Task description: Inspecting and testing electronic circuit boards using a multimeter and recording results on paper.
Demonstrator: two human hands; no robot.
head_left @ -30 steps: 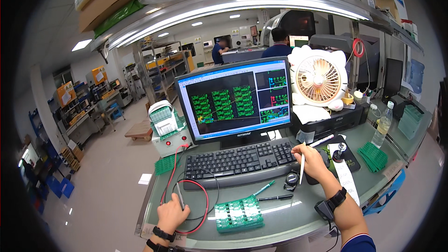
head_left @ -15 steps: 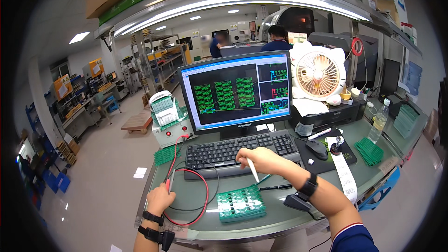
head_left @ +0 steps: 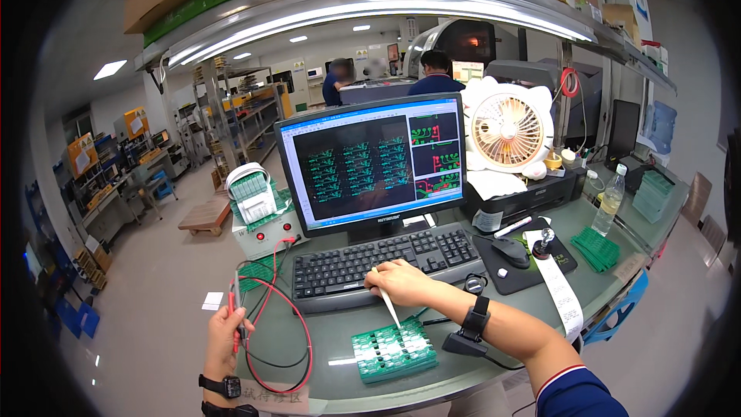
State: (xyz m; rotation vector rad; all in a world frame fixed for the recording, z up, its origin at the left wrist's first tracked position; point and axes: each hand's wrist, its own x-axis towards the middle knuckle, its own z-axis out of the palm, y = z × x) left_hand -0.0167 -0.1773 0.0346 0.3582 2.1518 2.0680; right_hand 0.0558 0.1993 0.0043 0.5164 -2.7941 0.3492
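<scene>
The right hand (head_left: 401, 282) held a thin white stick (head_left: 388, 307), with the fingers closed around it. The tip of the stick pointed down and touched the green board (head_left: 394, 350). The green board lay flat on the desk (head_left: 340, 355), just below the right hand and close to the person. Just above the right hand sat a black keyboard (head_left: 382, 262), and behind that stood a screen (head_left: 374, 162) that showed green patterns on black.

The left hand (head_left: 226, 332) was well apart from the right hand, at the left edge of the desk. It was closed around a red probe (head_left: 231, 303) that stood up out of the fist. Red and black wires (head_left: 282, 316) looped on the desk between the two hands and ran up to a small white box (head_left: 262, 230) above the left hand.

To the right of the right hand lay a black mouse (head_left: 511, 250) on a dark mat (head_left: 532, 262). Farther off on that side stood a white fan (head_left: 505, 127) and a clear bottle (head_left: 610, 201).
</scene>
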